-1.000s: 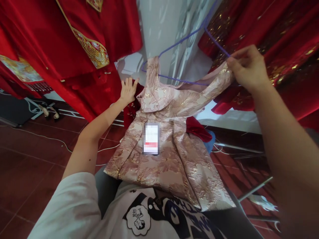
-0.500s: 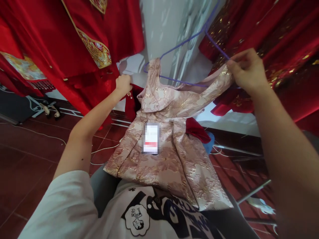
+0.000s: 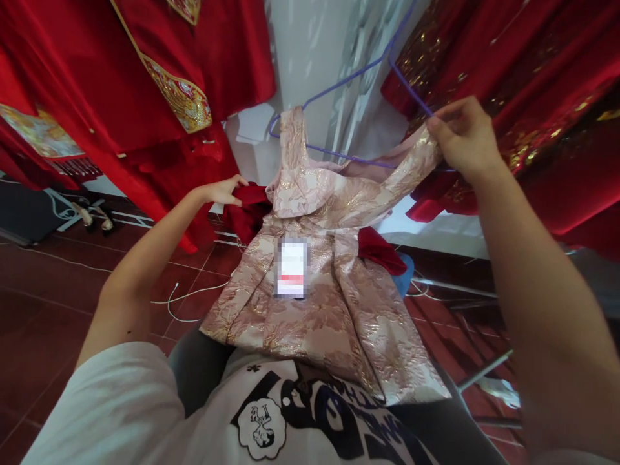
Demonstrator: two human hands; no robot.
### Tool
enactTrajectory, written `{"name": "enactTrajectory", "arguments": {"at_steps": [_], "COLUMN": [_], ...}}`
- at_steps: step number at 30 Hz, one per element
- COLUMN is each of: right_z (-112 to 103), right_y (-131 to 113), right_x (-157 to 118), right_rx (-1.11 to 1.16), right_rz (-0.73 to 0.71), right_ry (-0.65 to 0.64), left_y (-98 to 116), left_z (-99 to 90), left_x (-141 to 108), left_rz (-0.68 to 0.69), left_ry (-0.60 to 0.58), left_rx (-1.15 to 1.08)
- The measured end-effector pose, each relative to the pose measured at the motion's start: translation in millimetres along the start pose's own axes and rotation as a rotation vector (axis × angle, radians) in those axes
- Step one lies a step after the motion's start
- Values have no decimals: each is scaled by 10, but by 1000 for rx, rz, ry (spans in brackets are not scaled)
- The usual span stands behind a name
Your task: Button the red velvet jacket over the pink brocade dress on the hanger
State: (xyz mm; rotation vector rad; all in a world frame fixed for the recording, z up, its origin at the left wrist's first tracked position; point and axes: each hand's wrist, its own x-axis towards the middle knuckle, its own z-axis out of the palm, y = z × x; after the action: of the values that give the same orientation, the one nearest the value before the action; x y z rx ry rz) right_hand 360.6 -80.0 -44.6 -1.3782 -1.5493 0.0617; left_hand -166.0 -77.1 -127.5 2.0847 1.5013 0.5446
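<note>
Pink-gold dress (image 3: 314, 329) is lying across the wearer's lap, long axis running away from the torso, hem pointing at wearer, straps pointing out toward the wall. Right hand (image 3: 462, 139) is pinching its right strap beside the purple hanger (image 3: 347, 79). Left hand (image 3: 225, 192) is gripping dark red cloth (image 3: 252, 194) just beside the bodice.

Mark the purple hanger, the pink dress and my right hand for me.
Purple hanger (image 3: 345, 82): head view, on its upper sloping arm.
Pink dress (image 3: 310, 323): head view, on the skirt, below the blurred-out rectangle.
Right hand (image 3: 469, 139): head view, on the back of the hand.
</note>
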Motion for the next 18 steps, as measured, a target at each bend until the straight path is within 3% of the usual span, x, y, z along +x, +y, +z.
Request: {"name": "enactTrajectory", "arguments": {"at_steps": [3, 8, 13, 18], "right_z": [-21, -94, -111, -97], "right_y": [-11, -97, -192, -225], "right_x": [-6, -62, -103, -100], "right_rx": [-22, -62, -63, -45], "right_rz": [8, 17, 20, 54], "right_ry": [-17, -74, -76, -117], "left_y": [-79, -110, 119, 662], "left_z": [-52, 9, -76, -321], "left_x": [-162, -281, -64, 524], "left_rz": [41, 39, -62, -55], "left_ry": [-19, -39, 257, 501], "left_rx": [15, -166, -47, 158]}}
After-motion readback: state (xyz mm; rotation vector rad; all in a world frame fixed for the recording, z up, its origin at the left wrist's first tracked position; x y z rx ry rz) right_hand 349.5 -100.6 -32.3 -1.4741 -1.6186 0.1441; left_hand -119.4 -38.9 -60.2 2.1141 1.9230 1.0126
